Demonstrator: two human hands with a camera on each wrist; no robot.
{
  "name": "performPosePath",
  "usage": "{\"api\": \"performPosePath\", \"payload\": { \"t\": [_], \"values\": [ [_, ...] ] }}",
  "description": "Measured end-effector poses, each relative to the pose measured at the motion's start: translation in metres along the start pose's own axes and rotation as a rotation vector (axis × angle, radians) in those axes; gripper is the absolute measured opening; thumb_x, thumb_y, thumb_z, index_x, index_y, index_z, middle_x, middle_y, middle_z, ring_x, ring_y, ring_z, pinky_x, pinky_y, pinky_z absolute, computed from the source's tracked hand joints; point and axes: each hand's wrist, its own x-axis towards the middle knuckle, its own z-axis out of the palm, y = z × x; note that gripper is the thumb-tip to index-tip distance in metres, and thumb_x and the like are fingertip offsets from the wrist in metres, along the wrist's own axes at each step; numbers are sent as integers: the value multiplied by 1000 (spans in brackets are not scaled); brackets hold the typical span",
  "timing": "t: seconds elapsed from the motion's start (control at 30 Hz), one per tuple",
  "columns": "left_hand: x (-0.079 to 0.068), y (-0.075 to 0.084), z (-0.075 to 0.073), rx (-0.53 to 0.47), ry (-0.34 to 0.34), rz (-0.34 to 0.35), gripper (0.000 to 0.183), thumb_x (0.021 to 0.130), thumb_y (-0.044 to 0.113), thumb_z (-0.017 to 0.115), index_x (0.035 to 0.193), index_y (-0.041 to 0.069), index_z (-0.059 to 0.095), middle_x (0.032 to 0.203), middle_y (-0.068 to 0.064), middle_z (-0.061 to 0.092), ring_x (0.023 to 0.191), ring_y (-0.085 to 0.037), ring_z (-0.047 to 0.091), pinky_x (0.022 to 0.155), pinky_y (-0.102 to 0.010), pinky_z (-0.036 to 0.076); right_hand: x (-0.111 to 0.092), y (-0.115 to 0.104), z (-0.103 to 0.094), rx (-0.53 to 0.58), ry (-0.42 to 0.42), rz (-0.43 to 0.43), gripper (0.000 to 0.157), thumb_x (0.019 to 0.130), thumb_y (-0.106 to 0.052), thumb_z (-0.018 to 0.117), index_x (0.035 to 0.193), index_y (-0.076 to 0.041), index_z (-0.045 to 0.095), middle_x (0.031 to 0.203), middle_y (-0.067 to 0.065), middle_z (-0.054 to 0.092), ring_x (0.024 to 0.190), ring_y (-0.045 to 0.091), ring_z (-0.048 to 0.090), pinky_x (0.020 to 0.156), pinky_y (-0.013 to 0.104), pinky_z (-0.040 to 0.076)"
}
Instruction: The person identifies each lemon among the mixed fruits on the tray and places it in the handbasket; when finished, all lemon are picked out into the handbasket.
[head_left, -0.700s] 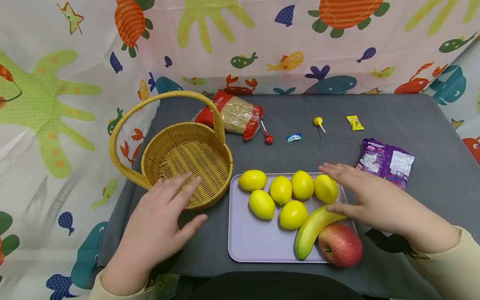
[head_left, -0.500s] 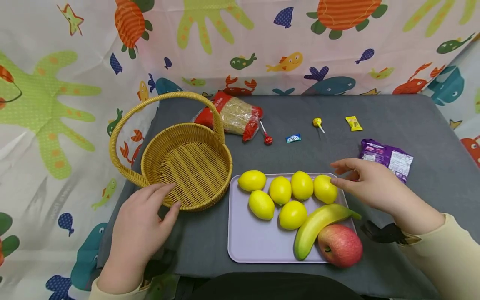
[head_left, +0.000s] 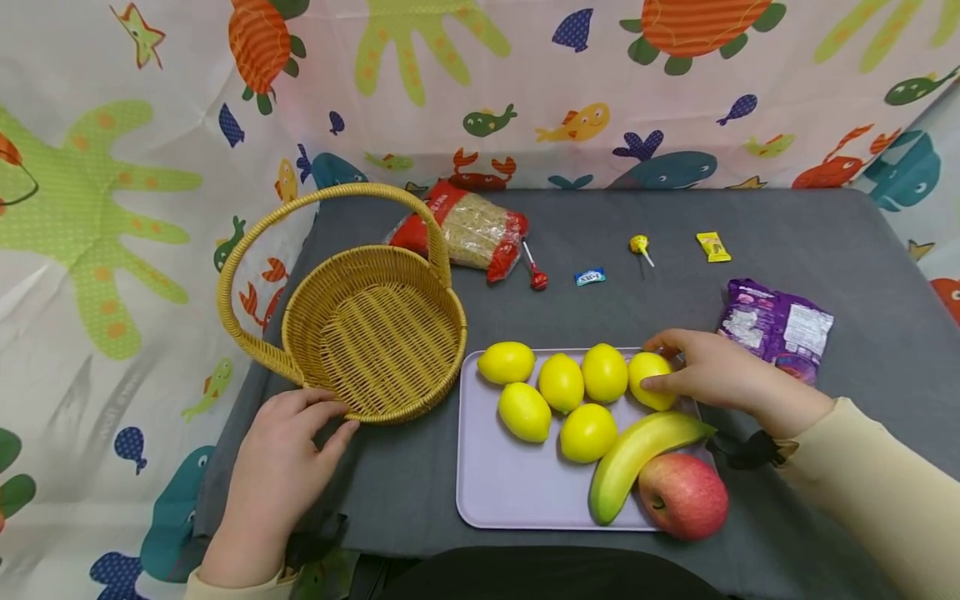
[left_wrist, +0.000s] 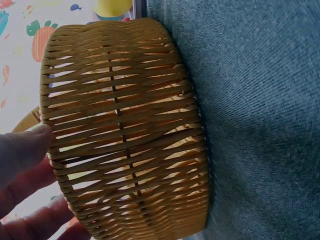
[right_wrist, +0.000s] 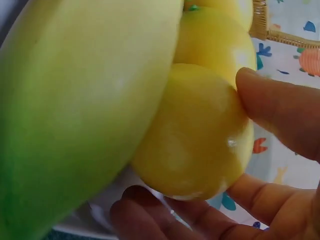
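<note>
My left hand pinches the near-left rim of a round wicker basket with a tall handle. The left wrist view shows its thumb right at the rim of the woven wall, other fingers on the far side. On the right, my right hand holds the rightmost lemon on a lilac tray. Up close, thumb and fingers lie around this yellow lemon, beside the banana. Several other lemons are on the tray. A red apple sits at its near-right corner.
A red-and-clear food packet lies behind the basket. Near it are a red lollipop, a blue-wrapped sweet, a yellow lollipop and a yellow-wrapped sweet. A purple bag lies beyond my right hand.
My left hand has drawn back from over the basket to its near rim and now grips it. My right hand has moved off the banana's end and closed around the rightmost lemon.
</note>
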Motion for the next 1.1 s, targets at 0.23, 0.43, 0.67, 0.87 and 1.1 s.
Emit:
{"api": "performPosePath", "payload": {
  "t": [0.23, 0.43, 0.67, 0.87, 1.1],
  "values": [
    [0, -1, 0, -2, -22, -11, 25, 77, 25, 88, 97, 12, 79, 104, -4, 71, 99, -28, 63, 85, -48, 52, 2, 1, 2, 56, -11, -17, 60, 85, -46, 79, 131, -11, 62, 127, 14, 62, 106, 30, 58, 88, 50, 52],
    [0, -4, 0, -11, -21, 21, 21, 78, 23, 88, 94, 15, 79, 98, 0, 69, 93, -25, 62, 81, -46, 51, -3, -1, -7, 110, -5, -22, 59, 84, -43, 80, 133, -14, 61, 130, 13, 61, 104, 29, 59, 82, 43, 54],
    [3, -6, 0, -8, -9, 86, 17, 78, 20, 87, 91, 14, 79, 90, 1, 67, 83, -22, 59, 74, -41, 49, -5, -39, -32, 81, 34, -69, 56, 85, -40, 81, 133, -21, 60, 129, 8, 60, 109, 29, 59, 82, 44, 54],
    [1, -8, 1, -9, -7, 79, 15, 79, 22, 86, 89, 12, 79, 85, 2, 63, 80, -20, 55, 72, -39, 47, 19, -101, -41, 108, -33, -152, 56, 84, -37, 83, 134, -27, 59, 133, 2, 56, 116, 27, 59, 87, 45, 55],
    [3, -9, 3, -29, -20, 45, 16, 80, 26, 85, 87, 13, 78, 83, 2, 60, 78, -18, 52, 69, -38, 46, 60, -183, -20, 142, -125, -324, 52, 83, -28, 85, 130, -30, 62, 124, -7, 63, 111, 21, 61, 93, 43, 50]
  ]
}}
